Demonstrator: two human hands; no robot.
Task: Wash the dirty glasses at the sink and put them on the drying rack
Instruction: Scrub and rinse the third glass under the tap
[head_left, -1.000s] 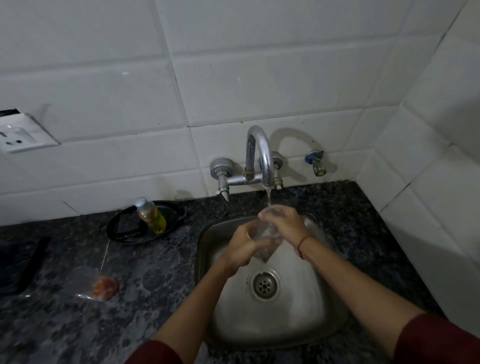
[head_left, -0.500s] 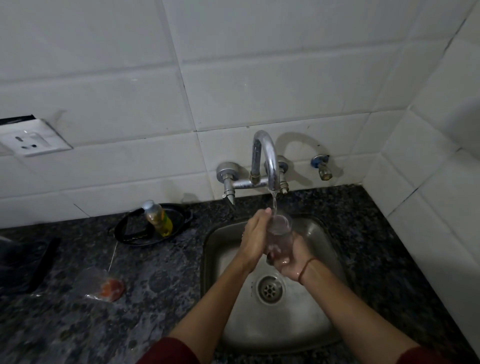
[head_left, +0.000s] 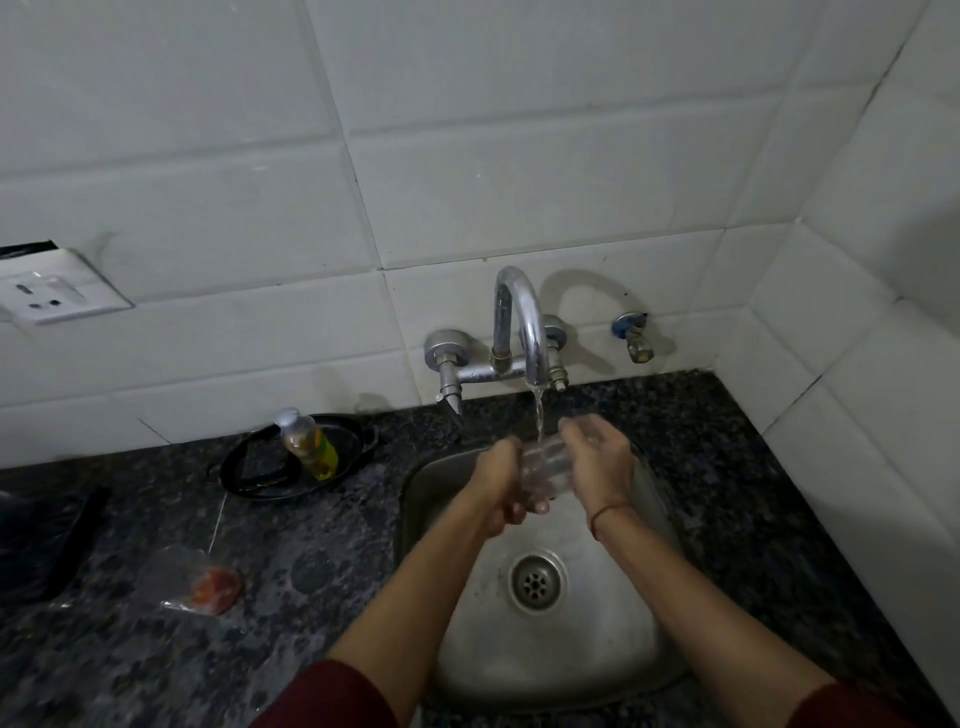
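Note:
A clear drinking glass is held over the steel sink, right under the running water from the chrome tap. My left hand grips the glass from its left side, fingers curled beneath it. My right hand holds its right side, fingers wrapped along the wall. The glass is blurred and partly hidden by both hands. No drying rack is in view.
A dish soap bottle lies in a black pan on the dark granite counter left of the sink. A plastic bag with something red lies nearer. A dark object sits at far left. White tiled walls close the back and right.
My right hand has come up from under the glass to its right side, and my left hand has dropped lower on its left. The camera view has shifted slightly.

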